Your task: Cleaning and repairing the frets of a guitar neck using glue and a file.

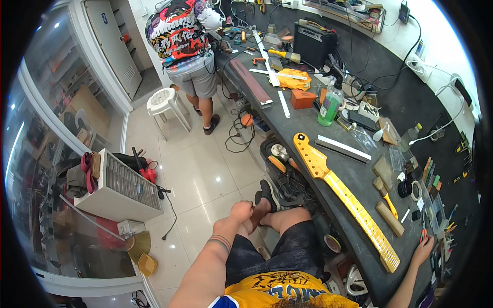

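Observation:
My right hand point(423, 250) is at the right side of the dark workbench, its fingers closed round a small red-handled tool point(423, 235). The tool's kind is too small to make out. My left hand point(241, 211) is curled by my raised lower leg, away from the bench; whatever its fingers hold, if anything, is hidden. Between me and the tool, a yellow-amber guitar neck point(354, 199) with fret wires and a drilled headstock lies along the bench's near edge. Beside it are a wooden block point(390, 218), a yellow-handled brush point(385, 196) and a long metal bar point(343, 149).
A green-liquid spray bottle point(329, 105), an orange box point(303, 98), a black amplifier point(314, 43) and a long sanding beam point(250, 83) crowd the workbench point(287, 138). Another person point(192, 66) stands at its far end. A white stool point(165, 101) and cables point(239, 131) are on the floor.

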Motion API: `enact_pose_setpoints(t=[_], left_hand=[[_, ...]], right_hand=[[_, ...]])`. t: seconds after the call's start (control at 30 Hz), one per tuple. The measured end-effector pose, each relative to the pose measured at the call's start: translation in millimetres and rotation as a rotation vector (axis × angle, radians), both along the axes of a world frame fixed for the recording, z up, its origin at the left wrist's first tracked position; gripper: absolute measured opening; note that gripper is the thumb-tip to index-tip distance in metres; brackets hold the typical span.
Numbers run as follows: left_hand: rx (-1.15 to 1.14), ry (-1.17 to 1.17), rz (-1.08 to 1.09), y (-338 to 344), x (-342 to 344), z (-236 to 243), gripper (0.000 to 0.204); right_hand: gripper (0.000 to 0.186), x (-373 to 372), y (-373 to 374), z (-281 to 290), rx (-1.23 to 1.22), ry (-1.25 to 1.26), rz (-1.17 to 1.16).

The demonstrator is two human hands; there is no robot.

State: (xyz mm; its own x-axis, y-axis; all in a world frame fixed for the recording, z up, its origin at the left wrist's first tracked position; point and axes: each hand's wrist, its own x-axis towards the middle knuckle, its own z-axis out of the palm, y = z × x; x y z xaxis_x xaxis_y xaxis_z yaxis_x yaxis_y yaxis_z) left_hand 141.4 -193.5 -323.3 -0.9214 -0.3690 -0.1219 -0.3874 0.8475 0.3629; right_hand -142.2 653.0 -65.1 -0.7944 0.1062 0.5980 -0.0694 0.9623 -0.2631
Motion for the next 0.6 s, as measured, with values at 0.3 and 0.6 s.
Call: enact_pose_setpoints(t=[0.3,0.6], left_hand=[[0.038,-0.012,0.014,8,-3,-7,0.027],[0.072,-0.028,0.181,12,-2,-6,0.029]], right_hand=[[0.022,22,16,0,-0.014,-0.012,-0.042],[0.021,10,-20,17,-0.007,0.068,-0.036]])
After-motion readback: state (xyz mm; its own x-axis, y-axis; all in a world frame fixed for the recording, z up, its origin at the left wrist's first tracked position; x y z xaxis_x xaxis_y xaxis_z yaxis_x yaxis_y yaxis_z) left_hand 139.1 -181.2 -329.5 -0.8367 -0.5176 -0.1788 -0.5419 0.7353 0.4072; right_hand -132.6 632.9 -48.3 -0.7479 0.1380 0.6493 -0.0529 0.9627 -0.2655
